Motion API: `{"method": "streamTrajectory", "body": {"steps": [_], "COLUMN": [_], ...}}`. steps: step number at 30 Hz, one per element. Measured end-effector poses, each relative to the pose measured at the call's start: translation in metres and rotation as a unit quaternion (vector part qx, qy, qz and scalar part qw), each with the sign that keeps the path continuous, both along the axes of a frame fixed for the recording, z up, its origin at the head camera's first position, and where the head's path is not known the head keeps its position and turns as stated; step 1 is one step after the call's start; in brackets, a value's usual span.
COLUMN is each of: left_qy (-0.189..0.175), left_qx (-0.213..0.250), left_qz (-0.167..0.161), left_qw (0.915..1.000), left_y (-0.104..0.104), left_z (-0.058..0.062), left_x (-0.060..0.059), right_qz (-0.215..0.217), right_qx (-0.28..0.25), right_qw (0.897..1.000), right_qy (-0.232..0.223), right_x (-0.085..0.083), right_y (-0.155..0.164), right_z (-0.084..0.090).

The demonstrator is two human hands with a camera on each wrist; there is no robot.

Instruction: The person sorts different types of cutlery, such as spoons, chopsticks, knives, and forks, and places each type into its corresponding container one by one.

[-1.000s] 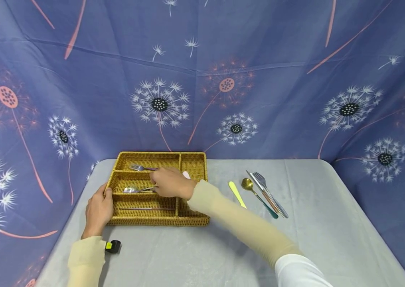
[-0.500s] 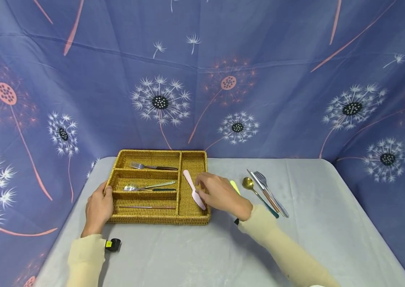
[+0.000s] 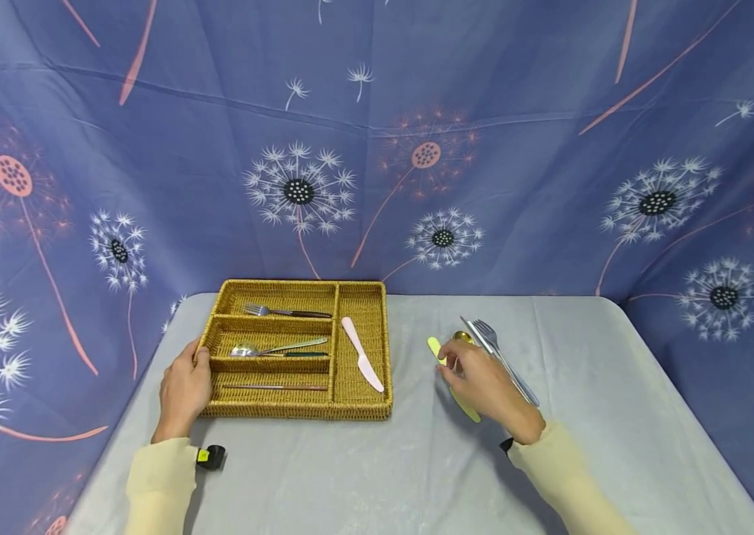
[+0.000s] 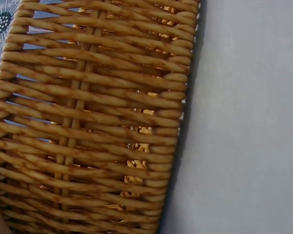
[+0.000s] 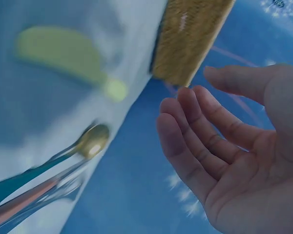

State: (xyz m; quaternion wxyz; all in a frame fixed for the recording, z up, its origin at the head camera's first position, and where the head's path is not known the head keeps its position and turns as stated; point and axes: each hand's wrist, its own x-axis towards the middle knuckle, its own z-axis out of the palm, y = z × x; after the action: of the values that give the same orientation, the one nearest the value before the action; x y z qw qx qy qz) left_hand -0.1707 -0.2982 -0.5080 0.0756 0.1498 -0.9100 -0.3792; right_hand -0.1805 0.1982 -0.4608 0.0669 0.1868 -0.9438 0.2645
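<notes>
My left hand (image 3: pixel 184 390) grips the left side of a woven cutlery tray (image 3: pixel 296 410), whose wicker wall fills much of the left wrist view. Over a yellow knife (image 3: pixel 465 406) on the table hovers my right hand (image 3: pixel 483 383). Its fingers are loosely bent with nothing between them in the right wrist view, where the yellow knife (image 5: pixel 63 51) lies apart from them. A pink knife (image 3: pixel 359 353) lies in the tray's right compartment. Beside the right hand is a gold spoon (image 3: pixel 462 336), its handle hidden in the head view; the right wrist view shows it teal.
Two forks, one in the tray's back compartment (image 3: pixel 290 313) and a silver fork (image 3: pixel 486 332) on the table, are in view. A table knife (image 3: pixel 473 332) lies beside the latter. Spoons (image 3: pixel 246 351) occupy the middle compartment, chopsticks (image 3: pixel 276 387) the front one. A patterned cloth (image 3: pixel 517 148) hangs behind.
My right hand has left the tray and moved right to above the yellow knife. The pink knife now lies uncovered in the right compartment. My left hand has stayed on the tray.
</notes>
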Motion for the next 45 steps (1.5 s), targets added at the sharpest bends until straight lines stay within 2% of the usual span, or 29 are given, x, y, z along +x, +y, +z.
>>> {"method": "streamTrajectory", "body": {"steps": [13, 21, 31, 38, 45], "left_qy": [-0.004, -0.002, 0.0, 0.002, -0.006], "left_qx": [-0.003, -0.001, 0.002, 0.001, 0.005], "left_qz": [0.001, 0.004, 0.004, 0.002, 0.003], "left_qw": [1.0, 1.0, 1.0, 1.0, 1.0], "left_y": [0.0, 0.0, 0.0, 0.001, 0.002], "left_z": [0.0, 0.001, 0.001, 0.002, 0.001], "left_x": [0.0, 0.0, 0.0, 0.001, 0.001], "right_qz": [-0.061, -0.085, -0.099, -0.094, -0.089], "right_qx": [-0.004, 0.003, 0.023, 0.038, 0.061], "right_qw": [0.998, 0.996, 0.994, 0.994, 0.992], "right_qy": [-0.005, -0.011, -0.032, -0.033, -0.07], "right_x": [0.019, 0.019, 0.002, -0.018, -0.038], "right_y": [0.058, 0.086, 0.106, 0.108, 0.107], "right_z": [-0.018, -0.023, -0.015, -0.005, -0.007]}}
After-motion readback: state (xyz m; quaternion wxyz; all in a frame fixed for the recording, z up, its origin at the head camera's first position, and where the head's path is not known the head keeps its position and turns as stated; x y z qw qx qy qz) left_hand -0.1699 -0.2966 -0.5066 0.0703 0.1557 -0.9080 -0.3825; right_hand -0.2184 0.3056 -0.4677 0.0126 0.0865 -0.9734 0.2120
